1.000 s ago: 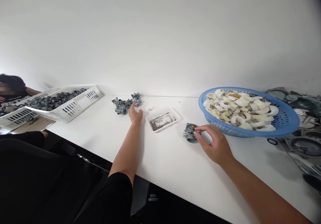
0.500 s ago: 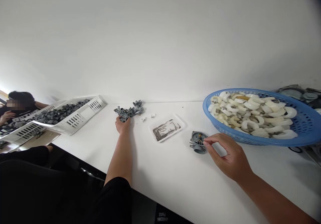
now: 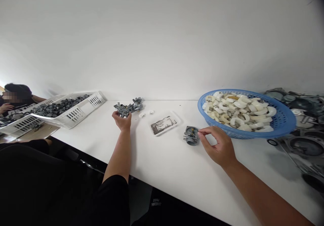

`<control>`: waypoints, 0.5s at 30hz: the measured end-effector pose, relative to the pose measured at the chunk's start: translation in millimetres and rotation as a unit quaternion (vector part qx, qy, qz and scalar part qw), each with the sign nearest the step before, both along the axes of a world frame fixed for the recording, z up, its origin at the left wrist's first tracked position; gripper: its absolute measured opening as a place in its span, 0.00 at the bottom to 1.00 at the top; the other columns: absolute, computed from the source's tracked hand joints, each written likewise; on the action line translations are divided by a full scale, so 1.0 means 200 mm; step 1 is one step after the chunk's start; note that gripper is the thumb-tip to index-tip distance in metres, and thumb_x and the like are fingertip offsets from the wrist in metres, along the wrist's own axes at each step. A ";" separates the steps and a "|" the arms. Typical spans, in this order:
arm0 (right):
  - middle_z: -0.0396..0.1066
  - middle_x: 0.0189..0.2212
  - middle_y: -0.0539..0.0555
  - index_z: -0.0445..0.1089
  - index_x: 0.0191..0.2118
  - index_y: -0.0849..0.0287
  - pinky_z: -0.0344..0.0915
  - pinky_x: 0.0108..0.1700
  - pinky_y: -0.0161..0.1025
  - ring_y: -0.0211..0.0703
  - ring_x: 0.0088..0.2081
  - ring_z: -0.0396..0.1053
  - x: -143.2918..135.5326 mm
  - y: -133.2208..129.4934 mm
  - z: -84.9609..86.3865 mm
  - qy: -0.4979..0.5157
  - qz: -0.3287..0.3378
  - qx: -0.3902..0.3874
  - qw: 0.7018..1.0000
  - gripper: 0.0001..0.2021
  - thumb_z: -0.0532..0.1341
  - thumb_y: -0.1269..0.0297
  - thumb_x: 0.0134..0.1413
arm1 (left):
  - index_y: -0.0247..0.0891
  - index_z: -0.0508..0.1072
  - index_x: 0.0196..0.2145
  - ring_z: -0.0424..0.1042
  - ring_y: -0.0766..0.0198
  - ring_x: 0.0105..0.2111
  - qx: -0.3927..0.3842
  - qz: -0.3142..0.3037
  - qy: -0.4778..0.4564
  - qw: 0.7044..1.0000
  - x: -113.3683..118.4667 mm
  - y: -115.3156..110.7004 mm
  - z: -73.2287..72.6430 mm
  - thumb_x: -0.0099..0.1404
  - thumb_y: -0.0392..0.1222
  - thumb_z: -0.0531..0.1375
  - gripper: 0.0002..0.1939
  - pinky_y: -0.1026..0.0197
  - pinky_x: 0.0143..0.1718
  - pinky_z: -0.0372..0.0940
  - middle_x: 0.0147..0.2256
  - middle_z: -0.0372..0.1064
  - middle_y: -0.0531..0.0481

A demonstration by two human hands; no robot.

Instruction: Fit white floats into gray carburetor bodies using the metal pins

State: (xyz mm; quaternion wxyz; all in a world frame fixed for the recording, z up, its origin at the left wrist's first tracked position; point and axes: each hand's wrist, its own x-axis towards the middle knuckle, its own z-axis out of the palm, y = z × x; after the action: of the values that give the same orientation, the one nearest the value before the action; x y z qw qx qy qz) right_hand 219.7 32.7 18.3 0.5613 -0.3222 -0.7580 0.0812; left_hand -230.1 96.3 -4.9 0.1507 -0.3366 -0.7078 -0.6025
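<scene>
My left hand (image 3: 122, 120) has its thumb and fingers around a grey metal carburetor body (image 3: 123, 110), beside other like parts (image 3: 137, 103) near the wall. My right hand (image 3: 217, 145) is pinched at the right edge of a single carburetor body (image 3: 191, 135), which stands on the table with its open bowl side and brass pieces facing up. Whatever lies between those fingertips is too small to make out. Between the hands sits a small white tray (image 3: 176, 116) of thin metal pins (image 3: 162, 124). Two small white pieces (image 3: 151, 112) lie behind it.
A blue basket (image 3: 286, 118) of white floats (image 3: 240, 111) stands at the right, with metal parts (image 3: 307, 145) beyond it. White crates (image 3: 81, 113) of grey parts are at the left, near a seated person (image 3: 19, 96). The wall (image 3: 162, 43) rises behind the table.
The view has shifted to the right. My left hand now grips a carburetor body at the cluster, slightly raised. My right hand stays pinched beside the single body.
</scene>
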 end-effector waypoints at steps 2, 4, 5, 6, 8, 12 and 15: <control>0.72 0.29 0.49 0.70 0.37 0.55 0.65 0.38 0.41 0.41 0.33 0.69 0.00 0.00 0.00 0.001 0.003 -0.001 1.000 0.03 0.63 0.71 0.59 | 0.43 0.54 0.51 0.69 0.60 0.48 0.032 -0.017 0.012 0.999 0.05 -0.02 0.01 0.51 0.46 0.71 0.37 0.55 0.52 0.68 0.51 0.60 0.45; 0.72 0.29 0.49 0.70 0.37 0.55 0.66 0.39 0.42 0.42 0.34 0.69 -0.01 0.00 -0.01 -0.002 0.003 -0.009 1.000 0.03 0.63 0.70 0.59 | 0.42 0.53 0.51 0.70 0.60 0.48 0.053 -0.027 0.014 0.998 0.08 -0.04 0.01 0.51 0.46 0.71 0.37 0.55 0.52 0.69 0.50 0.60 0.44; 0.72 0.29 0.50 0.71 0.38 0.55 0.66 0.40 0.43 0.43 0.34 0.69 -0.01 0.00 -0.02 -0.005 0.001 -0.015 1.000 0.02 0.63 0.69 0.59 | 0.42 0.53 0.50 0.70 0.59 0.48 0.059 -0.029 0.012 0.998 0.10 -0.06 0.02 0.51 0.45 0.71 0.37 0.54 0.51 0.69 0.50 0.59 0.44; 0.72 0.30 0.50 0.71 0.38 0.55 0.66 0.41 0.44 0.44 0.35 0.69 -0.01 0.00 -0.02 -0.008 -0.001 -0.023 1.000 0.02 0.63 0.68 0.59 | 0.42 0.53 0.50 0.69 0.59 0.49 0.063 -0.030 0.009 0.997 0.11 -0.07 0.02 0.50 0.45 0.71 0.37 0.53 0.52 0.69 0.50 0.59 0.43; 0.72 0.31 0.51 0.70 0.39 0.55 0.66 0.43 0.46 0.46 0.37 0.69 -0.01 0.01 -0.03 -0.013 -0.005 -0.039 0.999 0.02 0.62 0.67 0.60 | 0.41 0.53 0.47 0.68 0.58 0.50 0.075 -0.023 0.002 0.997 0.12 -0.10 0.04 0.49 0.44 0.71 0.36 0.51 0.53 0.69 0.50 0.57 0.43; 0.73 0.38 0.53 0.69 0.43 0.54 0.66 0.48 0.48 0.48 0.43 0.70 -0.01 0.01 -0.04 -0.009 -0.012 -0.076 0.997 0.07 0.63 0.62 0.59 | 0.43 0.50 0.42 0.68 0.60 0.45 0.148 -0.022 0.004 0.989 0.22 -0.12 0.10 0.48 0.45 0.71 0.35 0.52 0.47 0.72 0.48 0.55 0.44; 0.72 0.43 0.55 0.67 0.47 0.54 0.66 0.51 0.49 0.51 0.48 0.69 -0.02 0.00 -0.04 -0.008 -0.006 -0.080 0.997 0.13 0.64 0.59 0.58 | 0.43 0.49 0.44 0.70 0.62 0.42 0.194 -0.119 0.009 0.974 0.40 -0.12 0.17 0.49 0.46 0.70 0.35 0.56 0.38 0.73 0.48 0.56 0.45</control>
State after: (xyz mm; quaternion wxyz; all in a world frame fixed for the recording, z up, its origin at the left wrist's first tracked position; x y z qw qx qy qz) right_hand 216.3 32.7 10.1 0.5279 -0.3716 -0.7516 0.1352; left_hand -149.5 71.8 29.0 0.1468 -0.3877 -0.5309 -0.7391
